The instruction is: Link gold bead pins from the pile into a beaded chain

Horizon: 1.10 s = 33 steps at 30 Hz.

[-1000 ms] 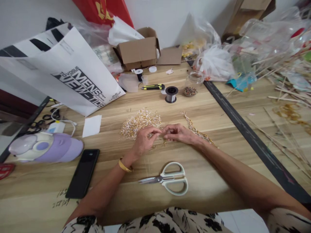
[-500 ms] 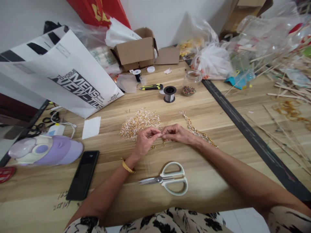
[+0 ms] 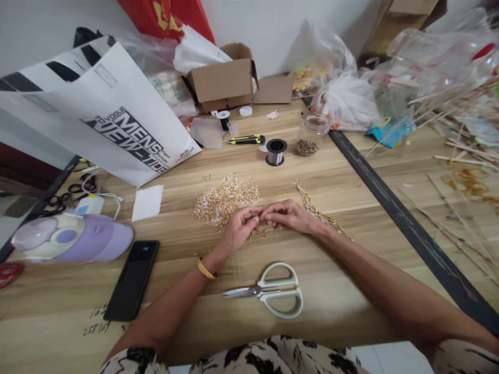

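Observation:
My left hand (image 3: 242, 226) and my right hand (image 3: 286, 214) meet fingertip to fingertip over the table, both in a pinch. Whatever lies between the fingers is too small to make out. Just beneath them shows a short strand of gold beads (image 3: 259, 235), and faint thin lines like clear thread run down by my left wrist. A heap of small gold and clear beads (image 3: 226, 200) lies behind my left hand. Beyond my right wrist stretches a beaded strand (image 3: 312, 208), partly covered by the forearm. White-handled scissors (image 3: 265, 290) rest in front of both hands.
Behind are a wire spool (image 3: 275, 152), a yellow-black cutter (image 3: 246, 139), a jar of beads (image 3: 312, 136) and a cardboard box (image 3: 222, 83). On the left: a phone (image 3: 132, 280), a purple bottle (image 3: 89, 239), a white paper bag (image 3: 132, 119). Thin sticks (image 3: 448, 221) lie right.
The fingers have shifted slightly at the pinch, with my left fingers drawn closer under the right. The whole view has moved a little; the things on the table stay put.

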Tool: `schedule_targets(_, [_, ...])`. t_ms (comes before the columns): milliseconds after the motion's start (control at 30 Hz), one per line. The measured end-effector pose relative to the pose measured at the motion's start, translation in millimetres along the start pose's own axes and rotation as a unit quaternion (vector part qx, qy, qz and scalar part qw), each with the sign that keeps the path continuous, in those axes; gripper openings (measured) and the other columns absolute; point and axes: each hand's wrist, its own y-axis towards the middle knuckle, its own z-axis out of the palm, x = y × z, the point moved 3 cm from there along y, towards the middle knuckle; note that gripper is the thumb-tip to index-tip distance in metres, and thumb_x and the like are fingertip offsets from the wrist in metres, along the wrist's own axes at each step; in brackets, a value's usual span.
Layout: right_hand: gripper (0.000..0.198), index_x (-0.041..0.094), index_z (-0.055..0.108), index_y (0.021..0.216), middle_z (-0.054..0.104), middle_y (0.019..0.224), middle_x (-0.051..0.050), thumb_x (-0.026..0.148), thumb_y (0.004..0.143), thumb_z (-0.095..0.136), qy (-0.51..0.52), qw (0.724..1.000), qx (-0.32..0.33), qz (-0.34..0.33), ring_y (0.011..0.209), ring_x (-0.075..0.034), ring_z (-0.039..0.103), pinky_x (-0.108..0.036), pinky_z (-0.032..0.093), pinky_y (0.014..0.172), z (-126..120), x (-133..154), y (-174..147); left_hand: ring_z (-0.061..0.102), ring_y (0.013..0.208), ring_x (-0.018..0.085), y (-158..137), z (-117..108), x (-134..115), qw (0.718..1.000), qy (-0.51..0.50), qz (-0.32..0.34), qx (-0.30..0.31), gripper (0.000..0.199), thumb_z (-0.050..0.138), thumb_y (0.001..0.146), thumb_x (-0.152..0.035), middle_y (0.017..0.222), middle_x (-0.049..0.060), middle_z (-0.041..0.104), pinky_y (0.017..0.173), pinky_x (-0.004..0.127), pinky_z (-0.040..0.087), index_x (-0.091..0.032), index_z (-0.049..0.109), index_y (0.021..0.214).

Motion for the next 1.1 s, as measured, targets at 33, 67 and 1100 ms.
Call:
schedule_targets(33, [0.032,0.013,0.070,0.090,0.063,0.072,-0.001,0.043,0.083,0.062,0.002,1.000,-0.008,-0.003,0.057,-0.007,0.053,-0.018,0.045,0.051,-1,0,0,0.059,0.056,0.011,0,0,-1,1.000,-0.007,-0.005,0.004,0.025,0.060,0.078,-0.024,0.072,0.003,0.066,0.051,0.021,0.044,-0.011,0.063,0.099])
schedule_targets(67, [0.032,0.013,0.070,0.091,0.063,0.072,-0.001,0.043,0.083,0.062,0.002,1.000,-0.016,-0.007,0.057,-0.007,0.053,-0.018,0.044,0.051,-1,0,0,0.059,0.057,0.011,0,0,-1,1.000,-0.013,-0.010,0.011,0.024,0.061,0.078,-0.025,0.069,0.003,0.065,0.052,0.021,0.045,-0.011,0.063,0.098])
schedule_targets(1100, [0.025,0.014,0.066,0.083,0.065,0.072,-0.002,0.038,0.080,0.066,-0.013,0.989,-0.133,-0.069,0.061,-0.010,0.056,-0.023,0.047,0.058,9,1,1,0.062,0.057,0.012,-5,3,-6,0.996,-0.068,-0.049,0.039,0.023,0.071,0.074,-0.034,0.063,0.003,0.067,0.058,0.023,0.049,-0.012,0.067,0.075])
